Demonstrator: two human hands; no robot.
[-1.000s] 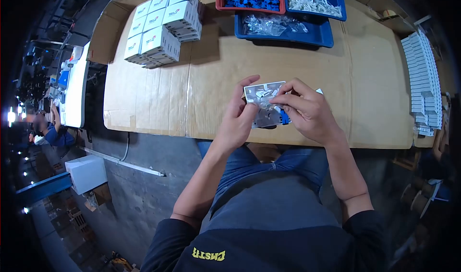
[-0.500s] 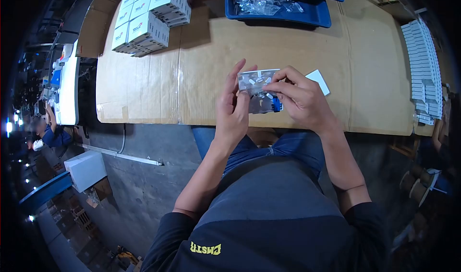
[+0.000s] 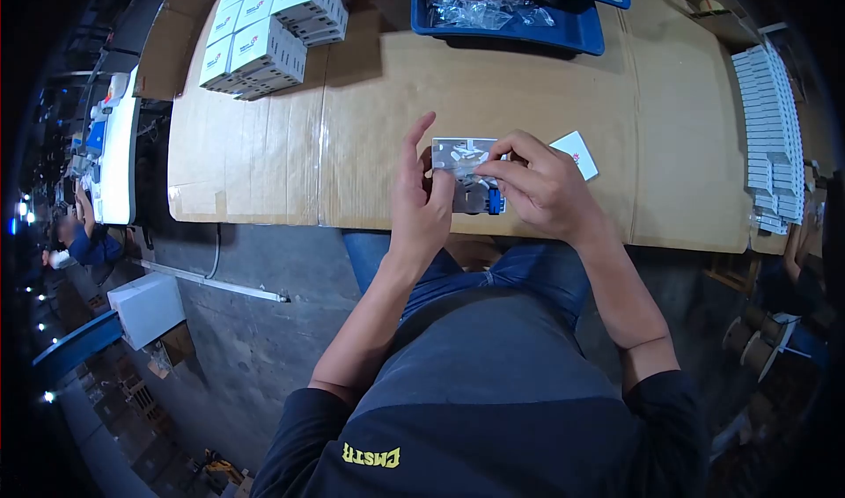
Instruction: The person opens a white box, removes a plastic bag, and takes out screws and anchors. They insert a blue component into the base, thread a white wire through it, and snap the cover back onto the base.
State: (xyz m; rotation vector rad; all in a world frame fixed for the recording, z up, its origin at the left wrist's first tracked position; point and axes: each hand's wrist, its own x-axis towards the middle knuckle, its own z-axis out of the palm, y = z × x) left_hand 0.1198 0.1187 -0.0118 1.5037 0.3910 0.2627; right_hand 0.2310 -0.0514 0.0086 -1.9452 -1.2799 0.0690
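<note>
- The clear packet [image 3: 465,159], with small white parts inside it and a blue piece [image 3: 495,201] at its lower right corner, sits over the near edge of the worktop [image 3: 370,120], held between both hands just above the lap.
- The left hand [image 3: 421,201] steadies the packet's left edge with the thumb, while its index finger stands raised and spread away from the rest; better to lay that finger along the edge so the film does not twist.
- The right hand [image 3: 541,190] has its fingers pinched together on the packet's top, at about 1 o'clock from the left hand; a light pinch seems wise, since thin film slips or tears.
- A white card [image 3: 575,154] lies flat at 2 o'clock, just beside the right hand.
- Blue bins [image 3: 581,36] stand at 12 o'clock, well apart.
- White boxes [image 3: 264,36] are stacked at 10 o'clock; a row of white pieces [image 3: 770,128] runs along 3 o'clock.
</note>
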